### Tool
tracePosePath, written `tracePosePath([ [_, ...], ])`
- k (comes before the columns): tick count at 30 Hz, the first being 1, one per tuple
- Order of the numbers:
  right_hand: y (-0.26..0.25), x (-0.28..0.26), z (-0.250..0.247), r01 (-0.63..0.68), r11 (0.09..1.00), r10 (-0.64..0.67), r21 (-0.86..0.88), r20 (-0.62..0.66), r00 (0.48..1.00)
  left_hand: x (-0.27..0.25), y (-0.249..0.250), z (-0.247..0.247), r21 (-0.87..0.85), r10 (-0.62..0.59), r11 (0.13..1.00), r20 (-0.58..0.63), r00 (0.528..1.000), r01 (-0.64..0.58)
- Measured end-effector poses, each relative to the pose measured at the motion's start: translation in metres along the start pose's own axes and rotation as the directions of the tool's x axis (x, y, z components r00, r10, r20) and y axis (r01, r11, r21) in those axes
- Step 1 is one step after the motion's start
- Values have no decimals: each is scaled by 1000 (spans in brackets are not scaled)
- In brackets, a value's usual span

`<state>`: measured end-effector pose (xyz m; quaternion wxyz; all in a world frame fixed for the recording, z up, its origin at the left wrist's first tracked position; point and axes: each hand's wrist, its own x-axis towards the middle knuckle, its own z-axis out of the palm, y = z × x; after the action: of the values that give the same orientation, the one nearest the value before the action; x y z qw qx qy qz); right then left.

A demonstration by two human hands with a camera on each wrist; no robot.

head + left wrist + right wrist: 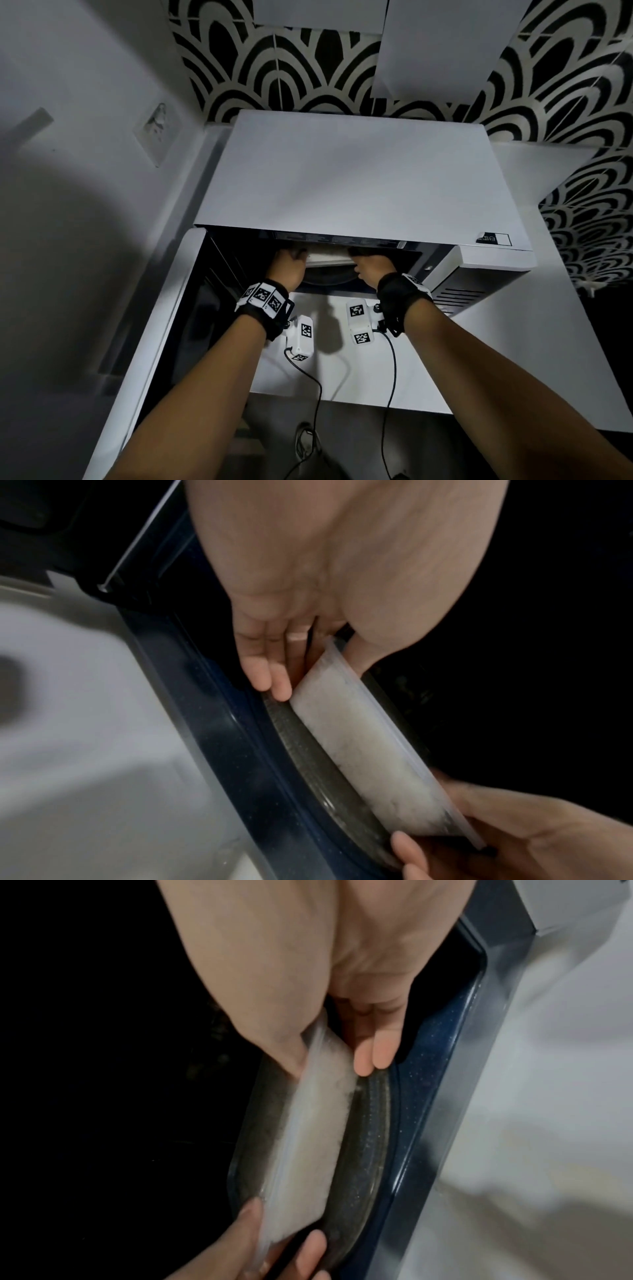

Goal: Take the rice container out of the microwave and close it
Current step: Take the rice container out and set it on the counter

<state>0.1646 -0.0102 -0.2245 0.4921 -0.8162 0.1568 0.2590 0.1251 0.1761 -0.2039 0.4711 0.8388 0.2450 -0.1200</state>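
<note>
Translucent rice container [363, 753], long axis left-right.

— What have you got on your arms?

— Your forearms are bare, with no sleeves. On your left wrist sits a black strap [263, 308] with a row of white tiles printed with black square codes.

— And the other one?

— The right wrist has a matching black strap [399, 298]. A small white box [304, 335] hangs under the left wrist and another white box [359, 320] under the right, both coded, each trailing a thin black cable [317, 387].
</note>
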Motion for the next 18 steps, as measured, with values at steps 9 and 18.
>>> tracePosePath([
  [9,-3,-36,-4,98,985,-91,143,-55,994,-18,-9,-2,-88,36,995,-61,998,-41],
  [18,35,-81,-16,125,931,-134,344,2,991,-77,-36,4,-343,28,939,-37,999,-39],
])
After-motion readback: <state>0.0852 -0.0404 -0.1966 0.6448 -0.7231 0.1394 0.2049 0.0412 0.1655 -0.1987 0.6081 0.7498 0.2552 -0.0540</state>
